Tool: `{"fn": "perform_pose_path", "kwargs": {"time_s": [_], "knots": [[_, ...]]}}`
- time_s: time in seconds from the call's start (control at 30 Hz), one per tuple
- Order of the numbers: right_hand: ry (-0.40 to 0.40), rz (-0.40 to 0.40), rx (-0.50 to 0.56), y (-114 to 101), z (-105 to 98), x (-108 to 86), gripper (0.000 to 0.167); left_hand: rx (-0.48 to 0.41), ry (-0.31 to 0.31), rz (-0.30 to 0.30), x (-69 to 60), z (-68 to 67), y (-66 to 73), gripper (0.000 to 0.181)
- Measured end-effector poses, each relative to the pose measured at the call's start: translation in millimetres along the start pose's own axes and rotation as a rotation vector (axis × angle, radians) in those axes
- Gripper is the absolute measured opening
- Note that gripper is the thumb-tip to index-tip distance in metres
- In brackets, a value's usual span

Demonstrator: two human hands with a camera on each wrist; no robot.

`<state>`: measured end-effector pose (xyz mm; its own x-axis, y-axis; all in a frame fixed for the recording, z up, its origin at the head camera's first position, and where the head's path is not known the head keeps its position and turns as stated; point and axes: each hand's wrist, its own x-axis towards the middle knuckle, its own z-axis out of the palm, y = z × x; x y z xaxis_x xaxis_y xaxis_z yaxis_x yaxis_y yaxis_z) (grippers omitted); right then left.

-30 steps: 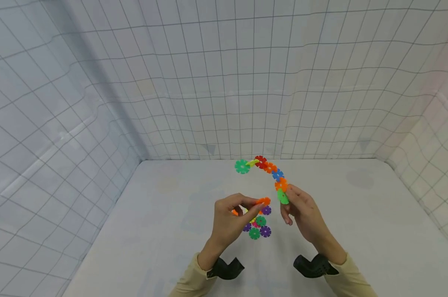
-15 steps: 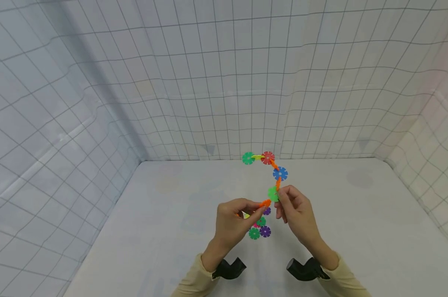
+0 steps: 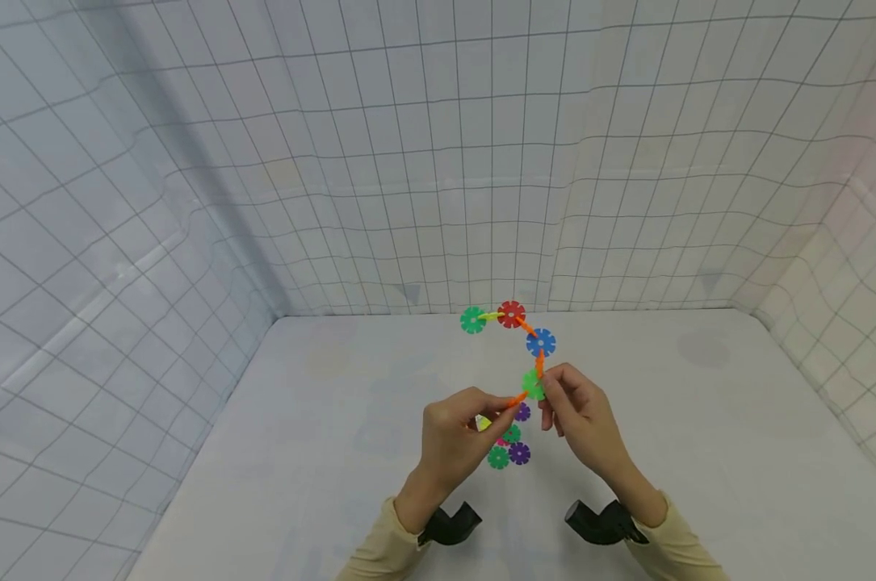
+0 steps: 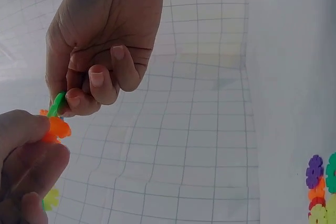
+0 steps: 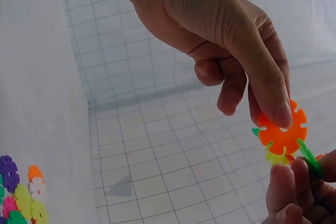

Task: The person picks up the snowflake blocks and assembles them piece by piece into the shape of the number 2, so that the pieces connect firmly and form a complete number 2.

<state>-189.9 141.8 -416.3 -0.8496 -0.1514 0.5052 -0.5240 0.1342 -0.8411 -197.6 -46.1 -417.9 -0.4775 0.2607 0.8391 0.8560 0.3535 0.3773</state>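
A curved chain of slotted plastic snowflake discs rises above the table. It runs from a teal disc point(image 3: 472, 319) through yellow, red point(image 3: 511, 314), orange and blue point(image 3: 541, 343) to another orange one and a light green disc point(image 3: 532, 385). My right hand point(image 3: 584, 415) pinches that light green end between thumb and fingers. Between thumb and forefinger, my left hand point(image 3: 455, 428) pinches a single orange disc point(image 5: 283, 129). The orange disc's edge meets the light green disc point(image 5: 310, 159) at an angle; whether their slots interlock I cannot tell.
Loose discs lie on the white table point(image 3: 321, 452) below the hands, among them purple point(image 3: 519, 453) and green point(image 3: 498, 457) ones; the left hand partly covers them. White grid-patterned sheeting point(image 3: 438, 161) encloses the back and sides. Black devices point(image 3: 450, 524) sit on both wrists.
My right hand has moved left with the chain, bringing its light green end to the orange disc in my left hand. The chain has turned, and the left hand has shifted slightly.
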Motion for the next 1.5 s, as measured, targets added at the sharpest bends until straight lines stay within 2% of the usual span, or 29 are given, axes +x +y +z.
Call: {"fn": "perform_pose_path", "kwargs": {"time_s": [0.13,0.27,0.37,0.47,0.6,0.83,0.9,1.1,1.27,1.37,1.5], "knots": [[0.02,-0.02,-0.07,0.5,0.4,-0.1,0.014,0.048,0.008,0.078,-0.6,0.3,-1.0,0.013],[0.047,-0.079,-0.162,0.2,2.4,0.4,0.015,0.103,0.02,0.134,-1.2,1.1,-2.2,0.012],[0.051,-0.128,-0.183,1.3,3.6,0.2,0.017,0.111,0.03,0.165,-1.8,2.5,-3.0,0.011],[0.043,-0.144,-0.181,2.4,4.5,-0.6,0.018,0.083,0.041,0.188,-2.1,4.4,-3.9,0.01],[0.022,-0.113,-0.162,-1.5,4.3,-0.8,0.019,0.048,0.053,0.202,-3.1,7.8,-4.5,0.01],[-0.045,-0.092,-0.106,-36.3,1.8,2.7,0.023,0.008,0.065,0.214,-6.8,13.3,-5.7,0.011],[-0.057,-0.084,-0.102,-39.0,1.0,3.4,0.024,0.01,0.077,0.227,-7.7,14.8,-6.3,0.011],[-0.064,-0.071,-0.08,-40.2,1.0,3.5,0.027,0.023,0.136,0.304,-9.4,18.6,-8.5,0.014],[-0.05,-0.088,-0.101,-45.0,3.4,1.4,0.027,0.013,0.178,0.37,-11.2,21.8,-11.4,0.017],[-0.033,-0.115,-0.121,-45.5,5.6,0.6,0.028,0.006,0.182,0.38,-11.5,22.2,-12.0,0.018],[-0.035,-0.123,-0.107,-42.4,7.2,0.7,0.027,0.003,0.168,0.352,-11.1,22.0,-12.1,0.017]]}}
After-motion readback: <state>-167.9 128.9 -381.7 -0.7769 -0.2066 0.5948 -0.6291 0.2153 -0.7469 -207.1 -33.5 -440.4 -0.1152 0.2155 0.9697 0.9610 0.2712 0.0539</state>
